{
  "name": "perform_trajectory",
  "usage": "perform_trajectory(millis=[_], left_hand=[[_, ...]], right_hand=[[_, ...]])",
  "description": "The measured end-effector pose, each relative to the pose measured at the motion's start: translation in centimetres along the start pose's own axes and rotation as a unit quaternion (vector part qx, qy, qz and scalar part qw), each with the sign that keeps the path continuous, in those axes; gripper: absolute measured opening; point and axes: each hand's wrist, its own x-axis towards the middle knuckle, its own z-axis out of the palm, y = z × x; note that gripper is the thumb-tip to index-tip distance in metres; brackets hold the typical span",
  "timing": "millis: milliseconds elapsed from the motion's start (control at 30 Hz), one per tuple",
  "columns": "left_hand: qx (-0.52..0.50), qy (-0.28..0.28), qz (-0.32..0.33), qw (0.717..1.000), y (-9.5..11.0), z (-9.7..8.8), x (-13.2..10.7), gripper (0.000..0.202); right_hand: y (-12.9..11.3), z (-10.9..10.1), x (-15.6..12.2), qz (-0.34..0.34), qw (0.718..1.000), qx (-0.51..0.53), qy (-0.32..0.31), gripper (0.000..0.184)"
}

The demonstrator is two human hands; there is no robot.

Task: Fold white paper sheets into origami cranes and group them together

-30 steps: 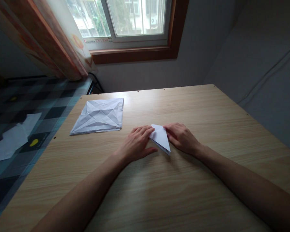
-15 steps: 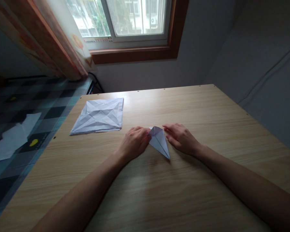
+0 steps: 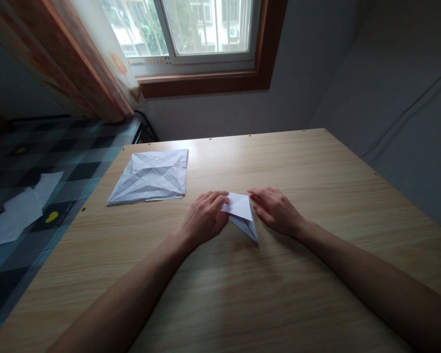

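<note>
A small folded white paper (image 3: 242, 215), shaped like a narrow triangle pointing toward me, lies on the wooden table (image 3: 264, 294). My left hand (image 3: 205, 218) pinches its left flap, which is lifted and folded over the top. My right hand (image 3: 275, 211) rests flat beside the paper's right edge, fingertips touching it, fingers stretched out.
A creased, unfolded white sheet (image 3: 150, 176) lies on the table's far left. Left of the table is a chequered blanket (image 3: 33, 171) with loose white papers (image 3: 18, 211). A curtain (image 3: 91, 63) and a window (image 3: 191, 29) stand behind; grey walls close the right side.
My left hand curled from flat into a pinch, opened the paper's left layer and has now brought a flap across the top. My right hand barely moved.
</note>
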Motion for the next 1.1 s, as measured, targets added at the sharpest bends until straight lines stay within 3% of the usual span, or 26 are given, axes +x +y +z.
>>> perform_trajectory(millis=[333, 667, 1100], left_hand=[[0.027, 0.001, 0.004, 1.0, 0.17, -0.15, 0.23, 0.013], [0.013, 0.011, 0.04, 0.999, -0.18, 0.11, 0.11, 0.014], [0.01, 0.011, 0.04, 0.999, -0.23, 0.25, 0.12, 0.018]], right_hand=[[-0.01, -0.14, 0.05, -0.008, 1.0, 0.0, -0.006, 0.035], [0.1, -0.34, -0.12, -0.081, 0.997, 0.0, -0.02, 0.033], [0.02, -0.15, -0.05, -0.071, 0.997, -0.007, -0.019, 0.008]])
